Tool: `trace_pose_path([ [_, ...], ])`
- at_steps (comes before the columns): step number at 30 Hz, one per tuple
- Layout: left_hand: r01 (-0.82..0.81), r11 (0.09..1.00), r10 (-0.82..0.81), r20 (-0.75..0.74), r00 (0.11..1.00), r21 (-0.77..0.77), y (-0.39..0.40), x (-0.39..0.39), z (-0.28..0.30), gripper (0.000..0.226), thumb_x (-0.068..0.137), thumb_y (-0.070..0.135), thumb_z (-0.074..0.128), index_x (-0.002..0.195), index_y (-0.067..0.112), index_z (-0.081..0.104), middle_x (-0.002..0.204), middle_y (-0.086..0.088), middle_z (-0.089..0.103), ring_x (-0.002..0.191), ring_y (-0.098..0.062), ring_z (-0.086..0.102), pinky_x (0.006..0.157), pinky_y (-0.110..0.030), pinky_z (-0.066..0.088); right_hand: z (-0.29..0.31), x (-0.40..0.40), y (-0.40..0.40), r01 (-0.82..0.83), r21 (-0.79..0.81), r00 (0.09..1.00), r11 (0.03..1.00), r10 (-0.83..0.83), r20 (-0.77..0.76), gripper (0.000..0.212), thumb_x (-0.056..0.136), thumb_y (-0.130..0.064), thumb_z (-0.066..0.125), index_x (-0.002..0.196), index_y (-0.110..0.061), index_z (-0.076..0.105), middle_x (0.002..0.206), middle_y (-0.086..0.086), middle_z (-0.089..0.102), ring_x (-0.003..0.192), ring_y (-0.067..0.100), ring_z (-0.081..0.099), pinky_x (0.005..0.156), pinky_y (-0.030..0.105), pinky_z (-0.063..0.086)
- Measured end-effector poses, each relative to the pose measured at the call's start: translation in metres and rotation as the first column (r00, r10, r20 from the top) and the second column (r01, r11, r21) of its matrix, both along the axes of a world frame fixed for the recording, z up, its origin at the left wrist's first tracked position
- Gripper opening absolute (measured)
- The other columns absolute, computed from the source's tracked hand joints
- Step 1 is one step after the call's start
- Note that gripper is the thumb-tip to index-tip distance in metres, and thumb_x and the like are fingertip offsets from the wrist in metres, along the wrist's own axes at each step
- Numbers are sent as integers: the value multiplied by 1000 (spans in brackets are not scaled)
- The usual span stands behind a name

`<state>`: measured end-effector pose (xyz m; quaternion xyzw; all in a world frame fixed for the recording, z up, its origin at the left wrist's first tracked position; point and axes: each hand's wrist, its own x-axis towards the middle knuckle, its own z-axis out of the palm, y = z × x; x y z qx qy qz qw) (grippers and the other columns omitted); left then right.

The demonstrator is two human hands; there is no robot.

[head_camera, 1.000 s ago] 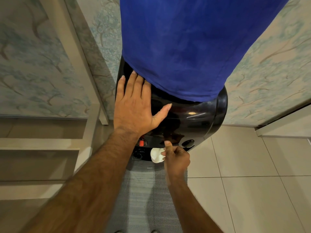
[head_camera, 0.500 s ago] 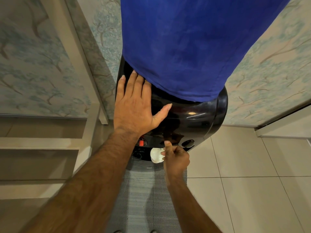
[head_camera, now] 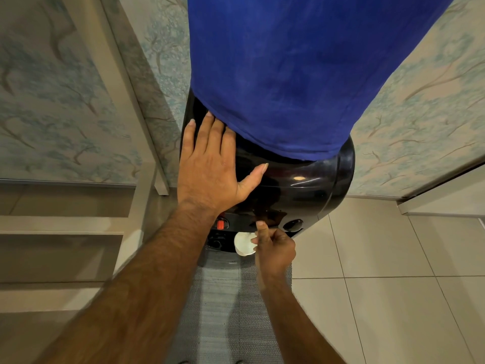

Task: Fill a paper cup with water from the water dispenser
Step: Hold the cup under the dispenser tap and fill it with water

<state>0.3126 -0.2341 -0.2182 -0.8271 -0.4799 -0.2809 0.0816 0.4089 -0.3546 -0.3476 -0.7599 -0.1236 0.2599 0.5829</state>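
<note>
A black water dispenser [head_camera: 309,185] stands against the wall, its bottle wrapped in a blue cloth cover [head_camera: 288,74]. My left hand [head_camera: 210,169] lies flat on the dispenser's top, fingers spread, holding nothing. Below the front panel, my right hand [head_camera: 274,249] grips a white paper cup [head_camera: 242,244] by its right side, thumb raised against the panel by the middle tap. The cup sits under the taps, just right of the red tap [head_camera: 220,224]. A dark tap [head_camera: 292,225] is further right. Whether water flows is hidden.
A grey woven mat [head_camera: 225,311] lies on the floor in front of the dispenser. Beige floor tiles [head_camera: 393,285] spread to the right. Steps [head_camera: 60,248] rise on the left beside a patterned wall [head_camera: 52,101] and a pale door frame [head_camera: 131,95].
</note>
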Motion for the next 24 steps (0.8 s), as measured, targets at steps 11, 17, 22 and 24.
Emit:
trace_pose_path([
  [11,-1,1000,1,-1,1000,14,1,0,-1,87,91,73,44,139,0,47,148,-22,50,145,-37,38,123,-57,22,1,1,-1,-14,4,1000,1000,14,20,36,84,-26,77,54,-12,63,46,-11,66,49,-6,61,57,5,46],
  [17,-2,1000,2,-3,1000,15,1,0,-1,88,90,73,45,140,0,46,148,-22,50,145,-37,38,123,-57,22,2,2,-1,-17,-18,999,1000,18,46,37,84,-27,77,52,-16,61,44,-8,64,48,1,60,58,15,52],
  [22,-3,1000,3,-6,1000,5,1,0,-1,88,90,73,45,141,0,46,149,-22,49,146,-37,37,124,-57,21,3,3,-1,-19,-14,997,1000,20,68,38,84,-28,78,51,-15,61,44,-8,64,47,-1,60,54,4,44],
  [24,-2,1000,2,-3,1000,4,2,0,-1,88,90,73,45,140,0,46,149,-22,49,146,-37,37,124,-57,21,3,3,-1,-24,-15,997,1000,25,69,38,84,-28,77,53,-12,61,45,-7,64,47,-3,59,54,3,43],
])
